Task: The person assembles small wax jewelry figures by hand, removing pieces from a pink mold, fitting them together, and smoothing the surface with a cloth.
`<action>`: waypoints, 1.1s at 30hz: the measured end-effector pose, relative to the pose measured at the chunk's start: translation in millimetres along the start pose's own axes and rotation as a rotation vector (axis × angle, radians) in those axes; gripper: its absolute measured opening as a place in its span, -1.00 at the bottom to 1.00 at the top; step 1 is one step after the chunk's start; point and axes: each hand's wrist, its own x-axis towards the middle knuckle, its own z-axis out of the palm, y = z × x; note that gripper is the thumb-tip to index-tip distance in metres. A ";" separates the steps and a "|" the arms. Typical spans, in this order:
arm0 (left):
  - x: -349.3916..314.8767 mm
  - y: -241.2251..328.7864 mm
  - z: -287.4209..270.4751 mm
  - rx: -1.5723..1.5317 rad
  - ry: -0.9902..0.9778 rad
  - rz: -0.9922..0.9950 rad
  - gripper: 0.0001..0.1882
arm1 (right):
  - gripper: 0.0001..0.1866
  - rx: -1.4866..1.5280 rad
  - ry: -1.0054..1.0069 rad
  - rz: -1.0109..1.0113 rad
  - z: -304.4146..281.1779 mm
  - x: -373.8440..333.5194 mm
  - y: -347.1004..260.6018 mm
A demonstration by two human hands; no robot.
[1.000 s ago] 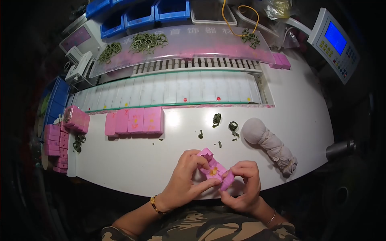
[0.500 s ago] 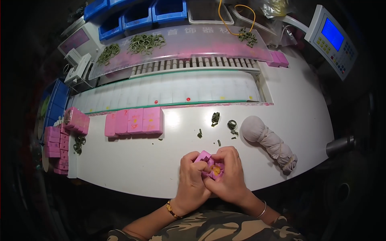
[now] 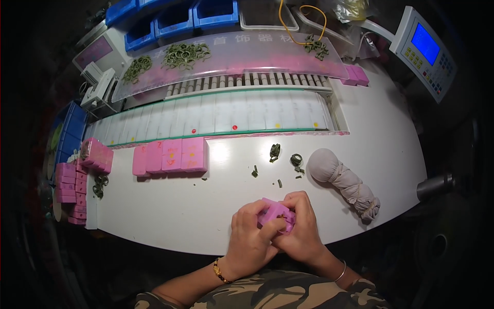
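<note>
Near the front edge of the table, my left hand (image 3: 249,234) and my right hand (image 3: 304,229) both grip a pink rubber mold (image 3: 275,210). My left fingers wrap its left side, while the left thumb presses on the near end, where a dark gap shows. The right fingers close round its right side. What lies inside the mold is mostly hidden by my thumb. Beyond my hands sit green wax rings (image 3: 296,159), a small heap of green wax pieces (image 3: 275,152) and a few loose scraps.
Right of my hands lies a tied grey cloth bundle (image 3: 350,188). Pink molds (image 3: 172,156) stand in a row at left, near stacked ones (image 3: 66,183). Behind runs a track of white plates (image 3: 216,116); a plastic sheet (image 3: 247,59) bears green rings. A control panel (image 3: 424,51) stands right.
The mold has tilted in my hands, and the yellow inside that showed before is now covered. My left thumb has moved to its near end. The white plates have shifted slightly left.
</note>
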 end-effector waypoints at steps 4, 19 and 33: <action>-3.4 2.2 -4.7 0.009 -0.083 0.044 -0.46 | -0.39 -0.045 -0.023 -0.009 -0.3 -1.5 0.8; 20.3 -24.7 -27.7 -0.558 0.002 -0.114 -0.65 | -0.43 0.419 -0.221 0.100 -26.1 18.5 6.0; 24.0 -32.4 -21.4 -0.670 0.038 -0.294 -0.57 | -0.61 0.777 -0.031 0.340 -12.8 14.2 -0.2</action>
